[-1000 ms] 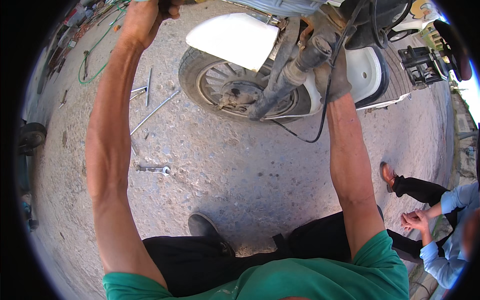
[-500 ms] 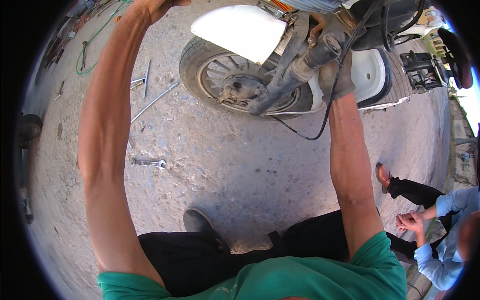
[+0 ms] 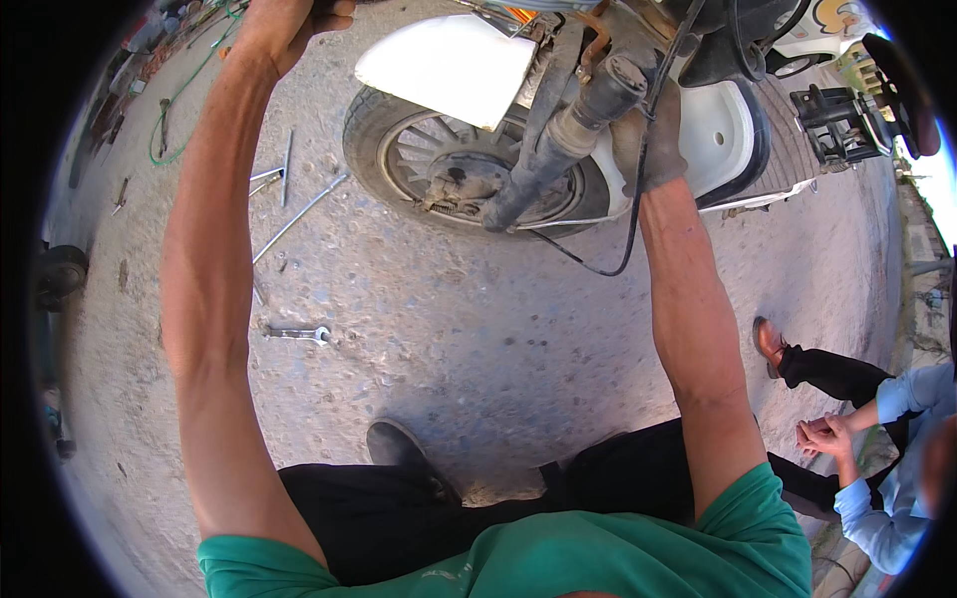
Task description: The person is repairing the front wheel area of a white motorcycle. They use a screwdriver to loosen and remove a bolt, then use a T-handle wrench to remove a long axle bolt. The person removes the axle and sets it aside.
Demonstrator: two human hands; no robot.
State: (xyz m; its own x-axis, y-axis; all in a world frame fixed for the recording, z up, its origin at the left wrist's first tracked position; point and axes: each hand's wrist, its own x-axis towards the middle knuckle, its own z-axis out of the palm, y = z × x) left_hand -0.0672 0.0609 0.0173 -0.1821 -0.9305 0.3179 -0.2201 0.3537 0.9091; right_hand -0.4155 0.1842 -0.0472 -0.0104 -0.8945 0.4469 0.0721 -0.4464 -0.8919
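Note:
At the top edge my left hand (image 3: 289, 28) has its fingers curled round something dark, mostly cut off by the picture's rim. My right hand (image 3: 653, 149), in a grey glove, reaches in behind the front fork (image 3: 573, 125) of a scooter-like vehicle. The fork hides its fingers. Below the fork is the front wheel (image 3: 374, 149), with a dusty tyre and a spoked rim. A white fender (image 3: 449, 75) covers the wheel's upper left side. A black cable (image 3: 635, 224) hangs in a loop beside my right wrist.
An open-ended wrench (image 3: 299, 333) and a long metal rod (image 3: 299, 217) lie on the rough ground, near a T-shaped tool (image 3: 286, 169). A green hose (image 3: 164, 140) runs at the far left. A person in a light blue shirt (image 3: 887, 498) is close on the right.
The wheel, fork and fender have shifted slightly left and up in the picture. More of my left hand shows at the top edge; my right hand stays behind the fork.

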